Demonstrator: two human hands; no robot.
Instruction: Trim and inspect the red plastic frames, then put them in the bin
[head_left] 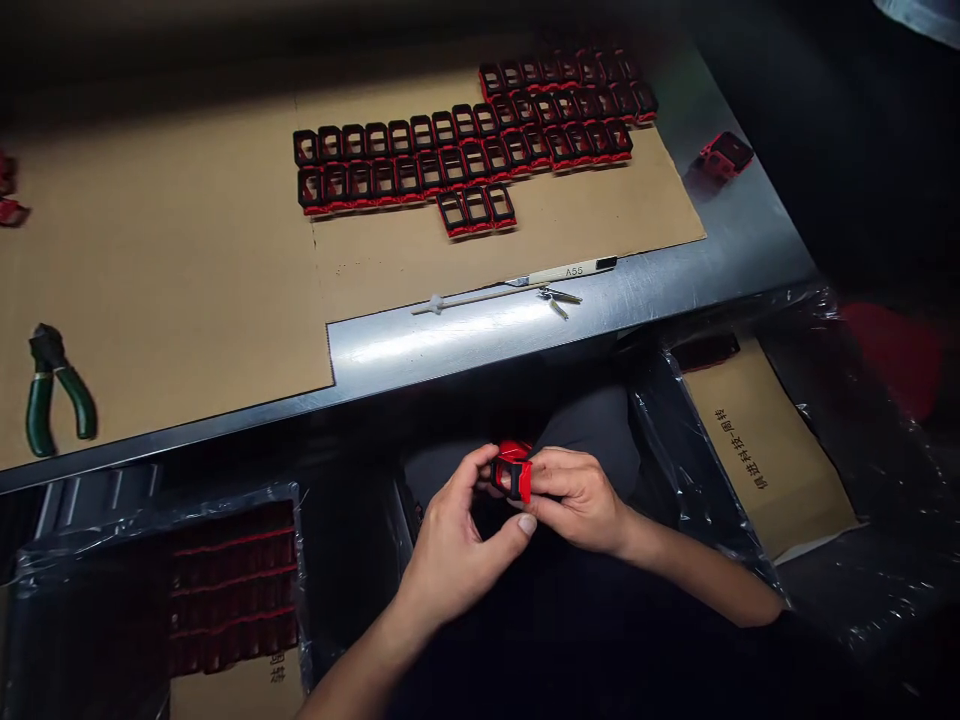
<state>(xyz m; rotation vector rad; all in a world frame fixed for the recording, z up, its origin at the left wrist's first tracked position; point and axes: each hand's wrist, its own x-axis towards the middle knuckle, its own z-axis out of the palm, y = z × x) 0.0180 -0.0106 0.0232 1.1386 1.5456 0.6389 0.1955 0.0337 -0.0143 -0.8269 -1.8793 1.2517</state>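
A small red-black plastic part [513, 470] is held below the steel table edge [480, 372], over the lap, approx. upright in view w/ the red end up. It is gripped by the right hand [577, 500], fingers curled shut on its right side; the left hand [454, 535] is half closed, forefinger & thumb touching its left side. Room is bounded by a plastic-lined left box [225, 590] & right box [750, 440]. Rows of like parts [465, 150] lie on the tabletop, well apart
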